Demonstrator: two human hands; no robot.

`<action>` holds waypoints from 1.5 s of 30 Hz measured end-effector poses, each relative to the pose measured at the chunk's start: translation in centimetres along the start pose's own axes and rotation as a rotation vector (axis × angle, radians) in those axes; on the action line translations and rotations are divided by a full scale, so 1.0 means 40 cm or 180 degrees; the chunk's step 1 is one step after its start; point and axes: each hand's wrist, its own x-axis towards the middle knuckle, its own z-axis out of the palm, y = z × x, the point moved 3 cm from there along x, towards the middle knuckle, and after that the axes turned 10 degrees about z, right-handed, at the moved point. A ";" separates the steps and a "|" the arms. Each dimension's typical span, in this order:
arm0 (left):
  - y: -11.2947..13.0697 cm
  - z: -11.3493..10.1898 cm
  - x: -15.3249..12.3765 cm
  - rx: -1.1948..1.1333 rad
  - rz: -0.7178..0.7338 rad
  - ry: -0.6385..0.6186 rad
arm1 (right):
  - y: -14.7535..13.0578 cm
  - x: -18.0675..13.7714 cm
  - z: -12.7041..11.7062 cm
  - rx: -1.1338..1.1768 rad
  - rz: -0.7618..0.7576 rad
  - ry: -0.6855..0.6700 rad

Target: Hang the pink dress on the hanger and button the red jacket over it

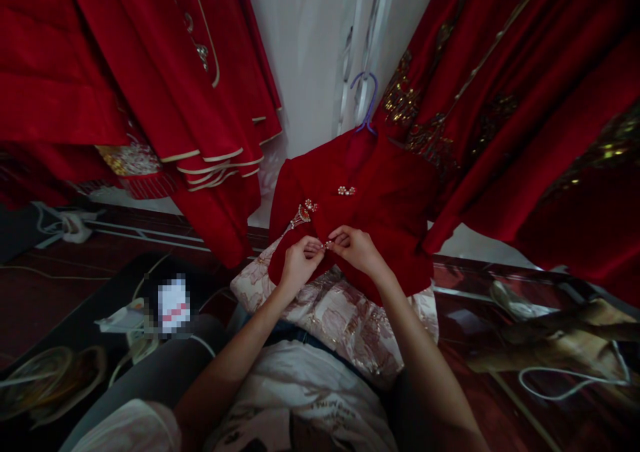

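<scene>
Both hands are pinched together on a small beaded clasp [327, 244] at the front of the red jacket [370, 225] on the lap: left hand [299, 263], right hand [357, 249]. Tugging too hard could probably pop beads or snag the velvet.

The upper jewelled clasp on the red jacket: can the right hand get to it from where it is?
Probably yes: the upper clasp lies uncovered on the red jacket just above the right hand, with nothing between them.
</scene>
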 end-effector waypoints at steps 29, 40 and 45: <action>0.013 -0.069 0.021 0.0670 0.0415 -0.0333 | -0.041 -0.032 -0.119 0.1189 0.0135 0.0024; 0.017 -0.030 0.008 0.0791 0.0476 -0.0308 | -0.052 -0.036 -0.113 0.1519 0.0247 -0.0433; 0.008 -0.027 0.007 0.0461 0.0258 -0.0244 | -0.051 -0.036 -0.116 0.1508 0.0215 -0.0435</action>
